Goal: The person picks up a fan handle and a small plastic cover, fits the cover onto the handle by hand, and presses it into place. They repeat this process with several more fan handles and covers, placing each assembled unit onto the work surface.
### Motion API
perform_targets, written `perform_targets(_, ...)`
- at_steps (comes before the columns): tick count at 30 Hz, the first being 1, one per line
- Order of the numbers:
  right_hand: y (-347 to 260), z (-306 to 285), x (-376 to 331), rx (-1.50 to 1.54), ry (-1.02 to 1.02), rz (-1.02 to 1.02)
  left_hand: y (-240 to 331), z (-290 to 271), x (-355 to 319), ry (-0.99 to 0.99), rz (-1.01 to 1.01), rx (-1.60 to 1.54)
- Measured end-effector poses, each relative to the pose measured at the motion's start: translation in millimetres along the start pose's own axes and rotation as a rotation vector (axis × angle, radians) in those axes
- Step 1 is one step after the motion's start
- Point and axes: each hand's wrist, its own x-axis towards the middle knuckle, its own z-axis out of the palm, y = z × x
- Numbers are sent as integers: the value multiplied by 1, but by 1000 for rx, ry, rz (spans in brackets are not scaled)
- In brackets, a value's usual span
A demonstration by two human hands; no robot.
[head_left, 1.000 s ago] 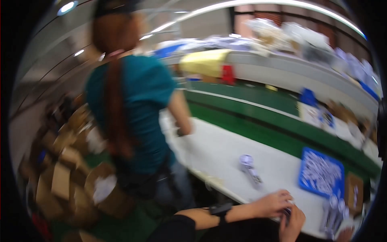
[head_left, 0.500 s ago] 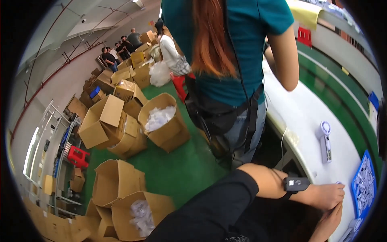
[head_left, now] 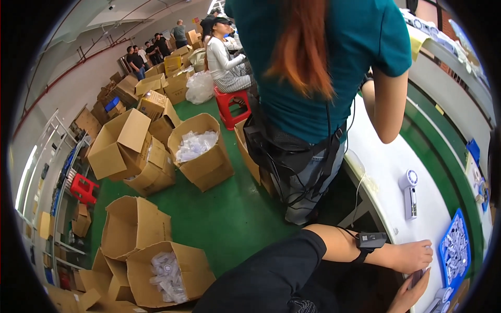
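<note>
At the table's near edge, my left hand (head_left: 413, 256) is closed, its fingers curled over something mostly hidden. Just below it, my right hand (head_left: 409, 295) grips a narrow, dark greyish-purple piece (head_left: 416, 278) that shows between the two hands; its kind cannot be made out. A pale lilac handheld fan (head_left: 410, 195) with a round head lies on the white table (head_left: 383, 156) beyond my hands. To their right sits a blue tray (head_left: 442, 250) filled with small pale parts. Another pale fan (head_left: 442, 298) lies by the right hand, partly cut off.
A person in a teal shirt (head_left: 334, 68) stands close ahead along the table. Open cardboard boxes (head_left: 201, 169) crowd the green floor at left, some holding clear plastic bags. A seated person (head_left: 222, 60) is on a red stool (head_left: 232, 107) farther back.
The view has shifted, so the table and boxes sit farther left. My hands have parted slightly, and the dark piece now shows between them. The seated person and stool are more visible.
</note>
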Motion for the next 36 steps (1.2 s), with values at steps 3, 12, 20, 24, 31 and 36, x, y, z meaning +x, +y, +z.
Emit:
perform_targets(3, 11, 6, 2, 13, 7, -22, -10, 2, 4, 45, 2, -25)
perform_targets(12, 143, 66, -23, 264, -285, 268, -45, 13, 48, -543, -154, -216)
perform_targets(20, 133, 37, -11, 468, -354, 314, -72, 26, 66, -821, -179, -395)
perform_targets(24, 136, 45, -19, 726, -198, 583, -76, 34, 59, -685, -166, -401)
perform_targets(31, 139, 49, -23, 824, -141, 636, -71, 37, 35, -284, -123, -469)
perform_targets(36, 146, 51, -20, 828, -165, 623, -58, 29, 35, -284, -182, -342)
